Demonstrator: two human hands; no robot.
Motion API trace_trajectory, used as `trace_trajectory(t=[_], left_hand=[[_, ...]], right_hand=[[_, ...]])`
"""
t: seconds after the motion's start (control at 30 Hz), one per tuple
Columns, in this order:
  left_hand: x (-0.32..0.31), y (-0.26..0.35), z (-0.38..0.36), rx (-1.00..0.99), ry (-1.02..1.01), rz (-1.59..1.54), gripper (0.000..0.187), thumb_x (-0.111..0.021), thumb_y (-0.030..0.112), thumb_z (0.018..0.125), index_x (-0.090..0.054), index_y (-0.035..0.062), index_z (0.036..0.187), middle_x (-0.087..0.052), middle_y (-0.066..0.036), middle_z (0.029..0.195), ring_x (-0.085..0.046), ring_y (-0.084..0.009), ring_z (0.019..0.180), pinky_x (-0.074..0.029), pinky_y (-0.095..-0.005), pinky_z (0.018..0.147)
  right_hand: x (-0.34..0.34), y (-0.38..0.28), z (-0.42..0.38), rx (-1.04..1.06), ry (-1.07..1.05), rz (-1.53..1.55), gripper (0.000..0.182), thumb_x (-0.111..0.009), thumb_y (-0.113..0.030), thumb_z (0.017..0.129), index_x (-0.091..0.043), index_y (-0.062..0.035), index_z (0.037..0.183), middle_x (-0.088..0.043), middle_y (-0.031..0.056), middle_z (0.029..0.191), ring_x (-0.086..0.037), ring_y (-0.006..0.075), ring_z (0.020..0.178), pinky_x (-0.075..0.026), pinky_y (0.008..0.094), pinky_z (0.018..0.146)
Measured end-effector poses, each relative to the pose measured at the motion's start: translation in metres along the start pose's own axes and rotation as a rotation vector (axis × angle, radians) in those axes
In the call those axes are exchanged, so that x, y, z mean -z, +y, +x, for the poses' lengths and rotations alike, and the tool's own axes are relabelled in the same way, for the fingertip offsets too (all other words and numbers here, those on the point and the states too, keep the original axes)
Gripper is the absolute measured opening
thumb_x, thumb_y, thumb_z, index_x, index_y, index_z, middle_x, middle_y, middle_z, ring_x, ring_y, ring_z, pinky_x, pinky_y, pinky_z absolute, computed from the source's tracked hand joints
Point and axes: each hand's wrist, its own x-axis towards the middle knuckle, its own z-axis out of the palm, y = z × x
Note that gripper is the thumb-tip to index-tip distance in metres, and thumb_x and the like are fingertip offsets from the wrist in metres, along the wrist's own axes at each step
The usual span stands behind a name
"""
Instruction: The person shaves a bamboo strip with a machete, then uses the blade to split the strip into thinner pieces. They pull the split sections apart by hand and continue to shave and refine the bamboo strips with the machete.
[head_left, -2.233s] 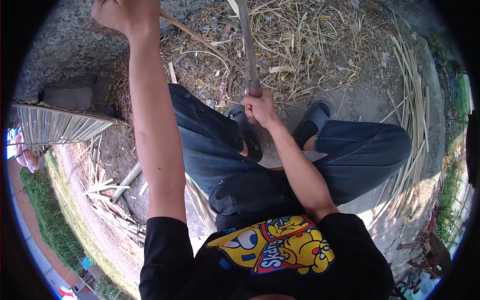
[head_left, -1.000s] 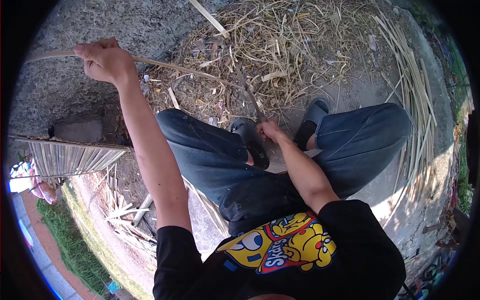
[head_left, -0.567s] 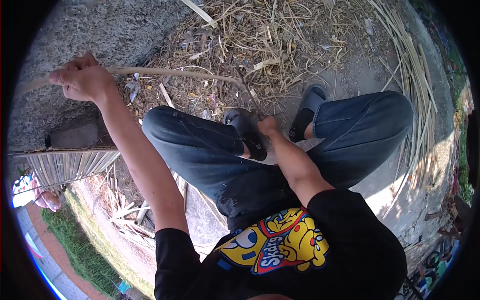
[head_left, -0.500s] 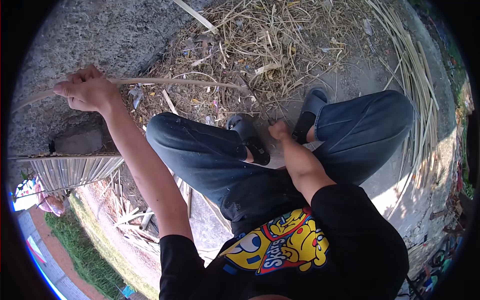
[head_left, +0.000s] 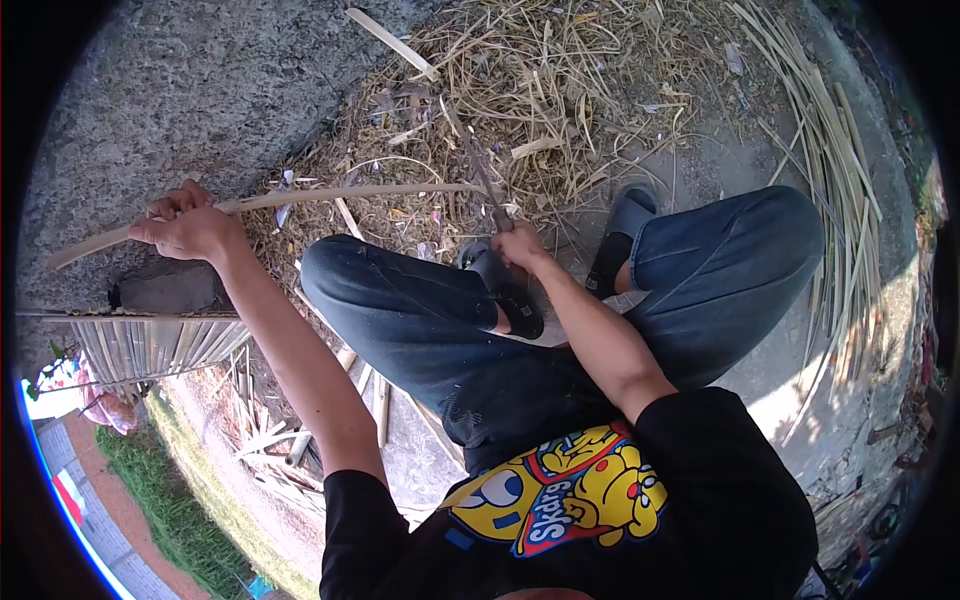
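My left hand is closed around a long pale bamboo strip, out at the left of the view. One end of the strip sticks out past my fist; the rest bows slightly across to the right. Gripped by its handle in my right hand is a long, thin-bladed knife, held over my foot with the blade slanting away up and left. The far end of the strip meets the blade just above the handle.
Curly shavings cover the ground ahead. A bundle of long strips lies along the right. A rough concrete block stands at the far left, above a slatted bamboo panel. Cut bamboo pieces lie by my left side.
My left hand has come a little nearer my body and slightly right, bringing the strip along. My right hand has moved left and forward, and the knife blade now crosses the strip's end.
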Motion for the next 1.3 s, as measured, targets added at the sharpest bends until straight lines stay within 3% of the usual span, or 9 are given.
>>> trace_trajectory(t=[0.17, 0.33, 0.6, 0.73, 0.8, 0.93, 1.0, 1.13, 1.3], left_hand=[[0.004, 0.0, -0.002, -0.004, -0.009, -0.003, 0.055, -0.023, 0.059, 0.106, -0.021, 0.0129, 0.076, -0.024, -0.002, 0.063, -0.021, -0.0168, 0.057, -0.035, -0.0356, 0.054], [0.005, -0.004, 0.001, -0.039, 0.044, -0.002, 0.056, -0.024, 0.058, 0.106, -0.02, 0.0137, 0.073, -0.022, -0.001, 0.063, -0.021, -0.0165, 0.057, -0.032, -0.035, 0.052], [0.037, -0.016, 0.011, -0.019, 0.043, 0.021, 0.058, -0.02, 0.062, 0.105, -0.022, 0.0135, 0.073, -0.024, -0.002, 0.058, -0.024, -0.0174, 0.054, -0.03, -0.0309, 0.052], [0.048, -0.017, 0.012, 0.02, 0.061, 0.0, 0.059, -0.017, 0.062, 0.105, -0.023, 0.0138, 0.072, -0.023, -0.002, 0.055, -0.024, -0.018, 0.052, -0.027, -0.0296, 0.052], [0.051, -0.013, 0.008, 0.051, 0.14, -0.015, 0.057, -0.017, 0.06, 0.106, -0.023, 0.0143, 0.073, -0.023, -0.002, 0.055, -0.025, -0.0185, 0.051, -0.028, -0.0312, 0.051], [0.072, 0.021, -0.004, 0.047, 0.202, -0.081, 0.06, -0.015, 0.063, 0.104, -0.025, 0.0155, 0.069, -0.023, 0.0, 0.053, -0.024, -0.016, 0.046, -0.026, -0.0317, 0.046], [0.116, 0.058, 0.007, 0.025, 0.247, -0.179, 0.064, -0.015, 0.068, 0.101, -0.028, 0.0165, 0.066, -0.023, 0.002, 0.052, -0.023, -0.0139, 0.044, -0.024, -0.0305, 0.043], [0.258, 0.117, 0.026, -0.07, 0.106, -0.567, 0.068, -0.019, 0.074, 0.098, -0.034, 0.017, 0.063, -0.024, 0.002, 0.05, -0.026, -0.0119, 0.042, -0.025, -0.0276, 0.043], [0.405, 0.191, -0.003, -0.165, 0.176, -0.69, 0.068, -0.021, 0.073, 0.097, -0.034, 0.0174, 0.06, -0.028, 0.004, 0.048, -0.029, -0.0104, 0.041, -0.025, -0.0261, 0.042]], right_hand=[[-0.036, -0.019, -0.018, 0.457, 0.214, -0.411, 0.026, -0.069, -0.018, 0.071, -0.068, 0.001, 0.088, -0.068, 0.0263, 0.079, -0.067, 0.0426, 0.077, -0.051, 0.048, 0.071], [0.036, 0.084, 0.003, -0.057, 0.403, -0.628, 0.041, -0.068, -0.025, 0.079, -0.07, 0.0016, 0.109, -0.067, 0.0284, 0.114, -0.063, 0.0419, 0.111, -0.052, 0.0452, 0.095], [0.056, 0.076, 0.017, -0.106, 0.323, -0.497, 0.024, -0.066, -0.019, 0.076, -0.07, 0.002, 0.088, -0.068, 0.016, 0.07, -0.067, 0.0271, 0.057, -0.053, 0.0408, 0.056], [0.022, 0.06, 0.033, -0.01, 0.214, -0.379, 0.033, -0.07, -0.023, 0.075, -0.072, 0.0031, 0.096, -0.072, 0.0236, 0.09, -0.072, 0.0367, 0.087, -0.055, 0.0441, 0.078], [0.008, 0.037, 0.021, 0.14, 0.156, -0.393, 0.019, -0.069, -0.017, 0.075, -0.068, -0.0006, 0.084, -0.064, 0.0147, 0.065, -0.062, 0.0274, 0.055, -0.05, 0.0407, 0.055], [-0.017, 0.004, -0.001, 0.641, 0.251, -0.668, 0.029, -0.072, -0.028, 0.081, -0.065, -0.0002, 0.082, -0.062, 0.0173, 0.065, -0.061, 0.0321, 0.058, -0.05, 0.0422, 0.059], [-0.03, -0.043, -0.045, 0.589, 0.16, -0.633, 0.042, -0.067, -0.042, 0.088, -0.068, -0.0001, 0.084, -0.067, 0.0198, 0.073, -0.068, 0.0388, 0.073, -0.053, 0.0457, 0.07], [-0.053, -0.094, -0.073, 0.748, 0.09, -0.788, 0.055, -0.047, -0.058, 0.099, -0.063, -0.0048, 0.093, -0.066, 0.0171, 0.067, -0.067, 0.0403, 0.066, -0.052, 0.0503, 0.062], [-0.057, -0.144, -0.11, 0.834, 0.132, -0.963, 0.054, -0.049, -0.056, 0.1, -0.06, -0.0034, 0.088, -0.062, 0.0182, 0.063, -0.065, 0.0415, 0.067, -0.049, 0.0508, 0.06]])
